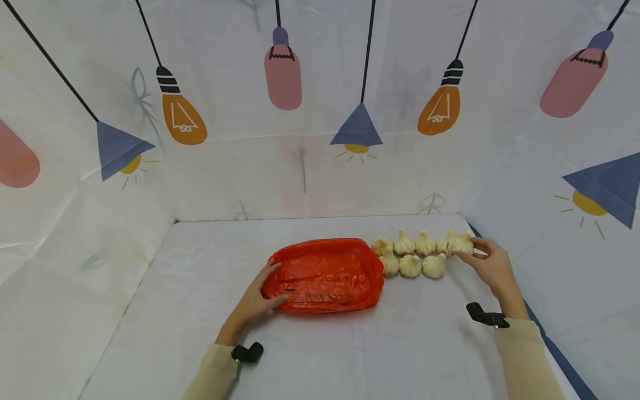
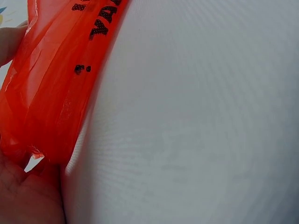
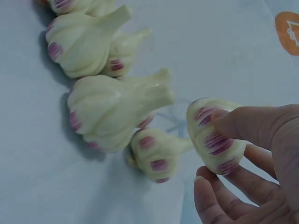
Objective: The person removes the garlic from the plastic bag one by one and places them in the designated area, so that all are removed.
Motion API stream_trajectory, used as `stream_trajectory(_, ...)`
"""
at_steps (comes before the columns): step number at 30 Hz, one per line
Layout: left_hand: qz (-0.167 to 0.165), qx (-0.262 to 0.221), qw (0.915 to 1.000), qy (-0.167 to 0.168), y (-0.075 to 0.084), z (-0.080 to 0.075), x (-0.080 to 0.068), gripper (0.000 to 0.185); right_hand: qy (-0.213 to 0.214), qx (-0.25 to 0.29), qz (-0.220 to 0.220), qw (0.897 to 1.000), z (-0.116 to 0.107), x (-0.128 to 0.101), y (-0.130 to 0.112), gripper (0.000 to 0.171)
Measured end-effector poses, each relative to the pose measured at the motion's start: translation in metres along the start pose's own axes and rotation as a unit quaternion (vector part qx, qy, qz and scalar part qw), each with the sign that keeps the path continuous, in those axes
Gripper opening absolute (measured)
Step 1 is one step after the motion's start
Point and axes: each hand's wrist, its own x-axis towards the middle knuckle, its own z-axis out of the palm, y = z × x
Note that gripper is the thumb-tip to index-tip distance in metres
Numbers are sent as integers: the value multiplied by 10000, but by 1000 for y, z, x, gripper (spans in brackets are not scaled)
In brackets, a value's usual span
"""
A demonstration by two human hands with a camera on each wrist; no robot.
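Observation:
Toward the right end of the table, my right hand (image 1: 493, 268) pinches a garlic bulb (image 3: 202, 133) between thumb and fingers, a little apart from the others in the right wrist view. Several more garlic bulbs (image 1: 410, 266) with purple streaks lie in two rows beside a shallow, tray-shaped thing covered in a red plastic bag (image 1: 325, 272). My left hand (image 1: 256, 297) grips the left end of that bag, thumb at the near side and fingers at the far side. Dark print shows on the bag in the left wrist view. Whatever lies under the plastic is hidden.
A white-covered table (image 1: 200, 278) holds everything. Around it hang pale sheets (image 1: 225, 166) printed with lamps and bulbs, close behind the table and at both sides. A dark blue strip (image 1: 565, 361) runs along the right table edge. Each wrist carries a black band.

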Motion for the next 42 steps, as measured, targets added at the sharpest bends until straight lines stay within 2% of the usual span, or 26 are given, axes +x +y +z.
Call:
stream_trajectory(11, -124, -118, 9999, 12, 0, 0, -1, 86, -136, 231, 646, 9975, 15, -13, 31, 88)
stream_trajectory(17, -116, -135, 9998, -11, -1, 0, 0, 85, -354, 5, 954, 9948, 18, -14, 43, 91)
stream_trajectory(28, -71, -119, 9999, 0, 1, -1, -1, 85, -190, 43, 1206, 9925, 27, -14, 46, 86)
stream_trajectory(42, -84, -62, 9999, -3, -2, 1, 1, 85, -224, -163, 1123, 9933, 31, -12, 51, 88)
